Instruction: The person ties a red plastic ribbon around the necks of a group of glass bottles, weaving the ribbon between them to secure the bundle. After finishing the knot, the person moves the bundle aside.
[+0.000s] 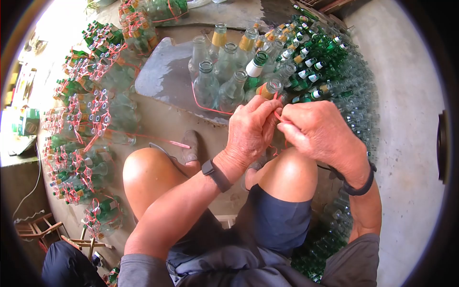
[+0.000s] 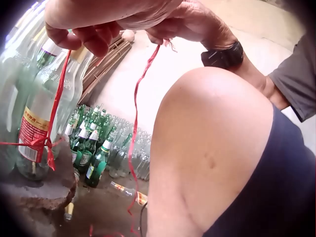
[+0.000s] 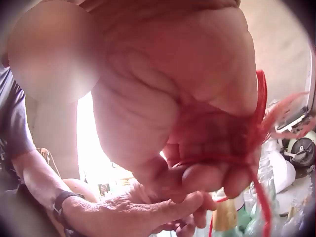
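A cluster of glass bottles (image 1: 205,86) stands upright on a grey slab, with red plastic string (image 1: 210,109) running around it low down. In the left wrist view, a knot in the string (image 2: 44,143) sits against a labelled bottle (image 2: 37,128), and a strand rises from it to my left hand (image 2: 113,15). My left hand (image 1: 251,126) pinches the string just above the nearest bottle neck. Close beside it, my right hand (image 1: 318,131) grips the string with curled fingers; a loose tail (image 2: 136,113) hangs from it.
Many green and clear bottles (image 1: 315,62) crowd the floor at the right, by a pale wall (image 1: 401,95). Bundles of bottles tied with red string (image 1: 95,115) line the left. The slab (image 1: 162,81) has bare surface left of the cluster. Wooden stools (image 1: 40,227) stand lower left.
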Demonstrator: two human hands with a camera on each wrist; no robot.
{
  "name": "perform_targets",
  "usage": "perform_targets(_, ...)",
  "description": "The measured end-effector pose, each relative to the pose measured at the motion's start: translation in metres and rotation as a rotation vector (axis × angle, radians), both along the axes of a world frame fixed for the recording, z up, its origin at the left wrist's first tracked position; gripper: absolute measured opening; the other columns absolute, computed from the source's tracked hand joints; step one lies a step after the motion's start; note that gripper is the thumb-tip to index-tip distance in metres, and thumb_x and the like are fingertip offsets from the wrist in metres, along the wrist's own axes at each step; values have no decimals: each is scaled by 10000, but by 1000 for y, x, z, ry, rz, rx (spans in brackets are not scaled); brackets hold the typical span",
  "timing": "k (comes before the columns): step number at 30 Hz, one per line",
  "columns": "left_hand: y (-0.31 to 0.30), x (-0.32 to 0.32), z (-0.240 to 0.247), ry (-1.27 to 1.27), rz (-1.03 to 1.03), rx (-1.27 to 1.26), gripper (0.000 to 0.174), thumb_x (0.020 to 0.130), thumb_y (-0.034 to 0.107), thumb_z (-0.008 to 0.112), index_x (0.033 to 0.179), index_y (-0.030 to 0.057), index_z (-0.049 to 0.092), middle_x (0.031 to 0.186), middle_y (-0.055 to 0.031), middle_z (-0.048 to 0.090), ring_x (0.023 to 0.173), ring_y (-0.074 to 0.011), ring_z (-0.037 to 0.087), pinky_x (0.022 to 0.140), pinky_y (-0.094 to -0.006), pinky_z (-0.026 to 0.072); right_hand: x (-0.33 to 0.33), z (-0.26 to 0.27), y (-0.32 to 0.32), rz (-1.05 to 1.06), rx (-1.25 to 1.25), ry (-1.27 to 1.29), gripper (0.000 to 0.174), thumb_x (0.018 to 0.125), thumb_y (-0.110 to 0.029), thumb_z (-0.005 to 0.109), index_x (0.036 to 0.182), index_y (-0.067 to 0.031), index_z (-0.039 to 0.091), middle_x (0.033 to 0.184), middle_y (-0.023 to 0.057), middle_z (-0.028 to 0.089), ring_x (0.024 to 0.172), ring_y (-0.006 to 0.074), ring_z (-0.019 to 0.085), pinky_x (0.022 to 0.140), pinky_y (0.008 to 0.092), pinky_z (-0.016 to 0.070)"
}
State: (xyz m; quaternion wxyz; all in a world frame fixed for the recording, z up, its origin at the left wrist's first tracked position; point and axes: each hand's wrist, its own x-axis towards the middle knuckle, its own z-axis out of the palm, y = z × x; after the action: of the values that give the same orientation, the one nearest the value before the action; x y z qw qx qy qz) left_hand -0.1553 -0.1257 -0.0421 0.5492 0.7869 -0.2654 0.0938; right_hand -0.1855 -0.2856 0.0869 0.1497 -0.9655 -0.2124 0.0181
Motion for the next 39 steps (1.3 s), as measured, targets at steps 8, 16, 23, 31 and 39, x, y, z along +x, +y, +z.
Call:
perform_targets(8,9,10,7,757,-177,-451,301,1121,232,587,1256,32,767,925,0,723,787,-72,642,731,-270,556,3,24,-46,-422,574,717,135,982,-149,703,985,-15,723,756,-35,650,649,56,627,565,261,485)
perform_targets(16,14,7,22,1055,-125,-622,293,1124,268,574,1212,77,778,946,4,690,762,-88,631,707,-245,520,2,29,-101,-462,618,581,165,992,-155,728,990,10,728,732,-28,641,558,44,562,518,226,454)
perform_targets(23,14,5,23,1151,-41,-732,298,1131,309,561,1204,96,756,950,10,675,760,-86,609,688,-242,495,10,55,-150,-535,470,542,202,966,-205,744,872,-31,706,676,-56,578,542,26,486,486,229,397)
perform_targets(31,13,1,29,1128,21,-794,300,1145,299,533,1154,86,744,906,13,630,720,-86,545,641,-238,439,40,64,-192,-603,384,533,259,934,-310,783,881,-79,678,688,-76,529,563,23,449,486,229,370)
perform_targets(39,9,-2,38,1163,114,-819,314,1148,299,555,1097,85,780,856,38,624,670,-57,519,595,-245,434,80,58,-174,-541,561,449,241,1021,-337,736,982,-100,712,657,-132,414,546,-3,295,483,221,205)
